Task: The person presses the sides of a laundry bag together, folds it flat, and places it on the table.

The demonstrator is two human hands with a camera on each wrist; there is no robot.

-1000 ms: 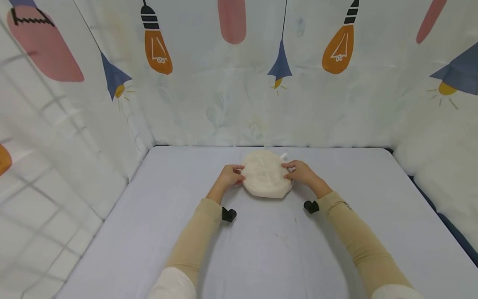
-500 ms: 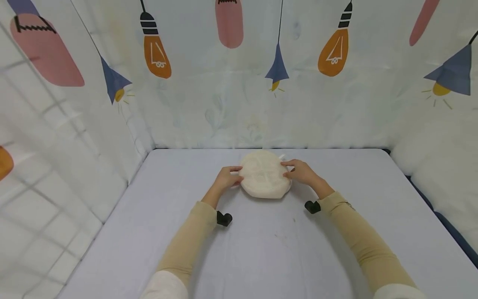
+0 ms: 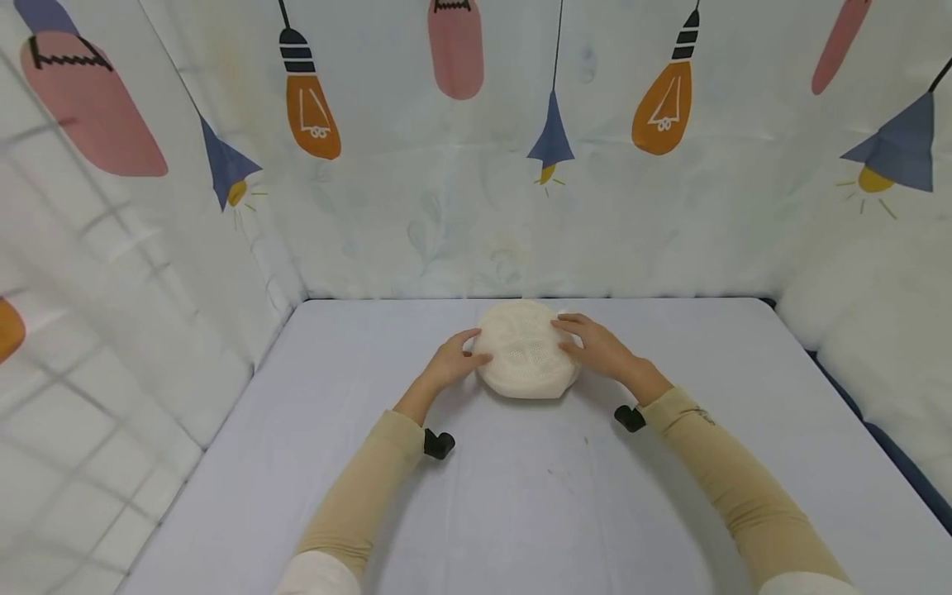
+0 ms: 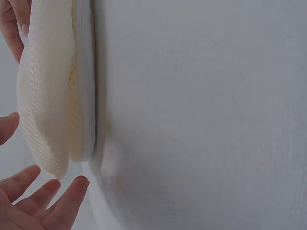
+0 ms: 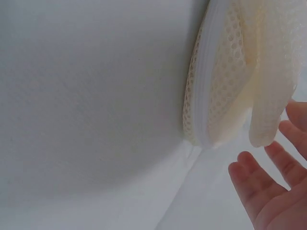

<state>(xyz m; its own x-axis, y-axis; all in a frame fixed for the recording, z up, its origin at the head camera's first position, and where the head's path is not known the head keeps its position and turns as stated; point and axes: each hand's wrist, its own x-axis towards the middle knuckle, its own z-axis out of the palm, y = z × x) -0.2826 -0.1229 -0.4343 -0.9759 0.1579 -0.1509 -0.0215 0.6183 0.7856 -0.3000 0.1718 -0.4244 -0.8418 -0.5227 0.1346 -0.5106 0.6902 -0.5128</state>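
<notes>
A round, cream mesh laundry bag [image 3: 526, 359] lies puffed up near the far edge of the table in the head view. Its honeycomb netting and a white zip band [image 5: 209, 81] along the lower side show in the right wrist view. At the bag's left edge is my left hand [image 3: 449, 361], thumb and fingers spread; the left wrist view shows its fingertips [image 4: 80, 182] just off the netting. My right hand [image 3: 604, 350] is at the right edge, fingers extended and lightly spread, with the thumb [image 5: 296, 115] right at the mesh. The bag's underside is hidden.
The table is spread with a pale sheet [image 3: 521, 512]. A white curtain [image 3: 461, 223] printed with lamps hangs behind it, and more pale cloth [image 3: 885, 330] closes the right side. Small black devices [image 3: 439, 445] sit at both wrists.
Both hands earlier pinched the bag's edges; their fingers have now loosened and spread. The bag has stayed nearly in place, its top looking fuller. The left forearm has shifted slightly left.
</notes>
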